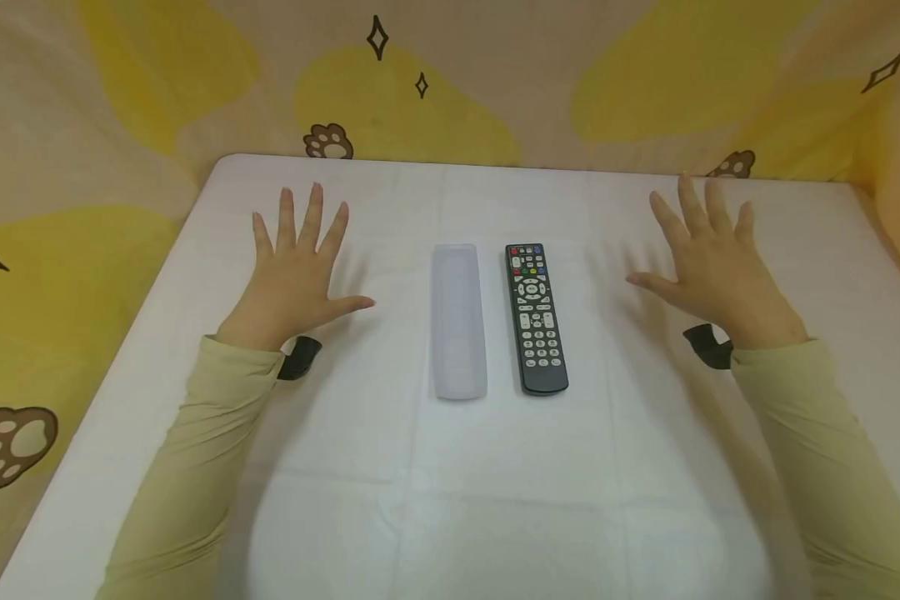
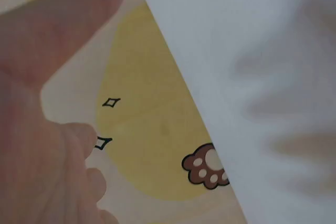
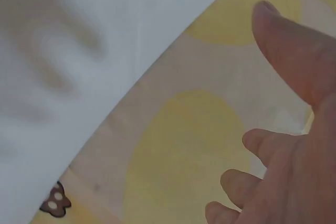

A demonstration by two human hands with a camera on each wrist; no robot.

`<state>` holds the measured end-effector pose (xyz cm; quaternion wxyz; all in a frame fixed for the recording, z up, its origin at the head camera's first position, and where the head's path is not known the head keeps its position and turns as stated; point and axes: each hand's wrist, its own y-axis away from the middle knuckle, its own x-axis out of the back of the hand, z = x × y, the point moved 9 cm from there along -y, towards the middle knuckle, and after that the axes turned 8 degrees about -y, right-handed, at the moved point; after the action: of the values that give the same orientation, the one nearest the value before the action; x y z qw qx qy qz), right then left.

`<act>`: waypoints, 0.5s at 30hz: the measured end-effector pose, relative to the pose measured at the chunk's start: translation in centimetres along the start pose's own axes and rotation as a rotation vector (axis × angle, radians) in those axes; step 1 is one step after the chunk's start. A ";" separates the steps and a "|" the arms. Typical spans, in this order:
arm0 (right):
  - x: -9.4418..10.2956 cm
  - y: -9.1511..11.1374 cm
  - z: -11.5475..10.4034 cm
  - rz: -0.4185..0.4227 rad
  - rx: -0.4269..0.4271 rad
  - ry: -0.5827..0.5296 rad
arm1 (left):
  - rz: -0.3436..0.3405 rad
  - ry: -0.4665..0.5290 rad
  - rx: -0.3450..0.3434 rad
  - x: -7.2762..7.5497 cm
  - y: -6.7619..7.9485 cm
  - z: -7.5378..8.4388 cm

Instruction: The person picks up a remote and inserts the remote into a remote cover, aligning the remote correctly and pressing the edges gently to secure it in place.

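A black remote control (image 1: 537,321) with white and coloured buttons lies face up in the middle of the table. Beside it on the left is a translucent whitish remote cover (image 1: 459,321), long and narrow, lying roughly parallel. My left hand (image 1: 288,275) is spread with fingers apart over the table, left of the cover, and holds nothing. To the right of the remote, my right hand (image 1: 716,267) is likewise spread and holds nothing. Both hands cast shadows on the white surface. The wrist views show the left thumb (image 2: 63,19) and right thumb (image 3: 294,51) stretched out.
The white table (image 1: 495,475) has a rounded back left corner and faint crease lines. Behind and beside it hangs a beige and yellow cloth (image 1: 480,50) printed with paws and stars. Black straps (image 1: 298,358) show at both wrists by the sleeves.
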<state>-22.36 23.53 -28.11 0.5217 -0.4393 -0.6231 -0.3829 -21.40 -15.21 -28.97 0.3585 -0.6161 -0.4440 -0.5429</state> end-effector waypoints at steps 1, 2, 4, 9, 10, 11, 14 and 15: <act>0.0 0.1 -0.2 0.001 0.004 -0.027 | 0.008 0.012 -0.003 0.0 0.0 0.2; -0.1 0.2 -0.3 0.000 0.006 -0.060 | 0.014 0.027 -0.005 -0.1 0.1 0.4; -0.1 0.4 -0.8 0.005 0.013 -0.139 | 0.023 0.087 -0.009 -0.2 0.1 0.9; -0.3 1.2 -2.0 0.016 -0.001 -0.298 | 0.001 0.294 -0.020 -0.8 0.1 2.4; -0.3 1.3 -2.2 0.018 -0.010 -0.321 | -0.001 0.337 -0.025 -0.9 0.1 2.8; -0.4 1.4 -2.4 0.020 -0.017 -0.343 | -0.001 0.374 -0.031 -0.9 0.1 3.3; -0.7 1.7 -3.2 0.035 -0.026 -0.404 | 0.016 0.483 -0.046 -0.8 0.0 4.5; -0.8 1.8 -3.5 0.040 -0.027 -0.426 | 0.028 0.510 -0.052 -0.7 0.0 4.9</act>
<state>-19.46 20.75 -28.27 0.3798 -0.5296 -0.7052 -0.2793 -19.68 -10.80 -30.41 0.4503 -0.4743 -0.3166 -0.6870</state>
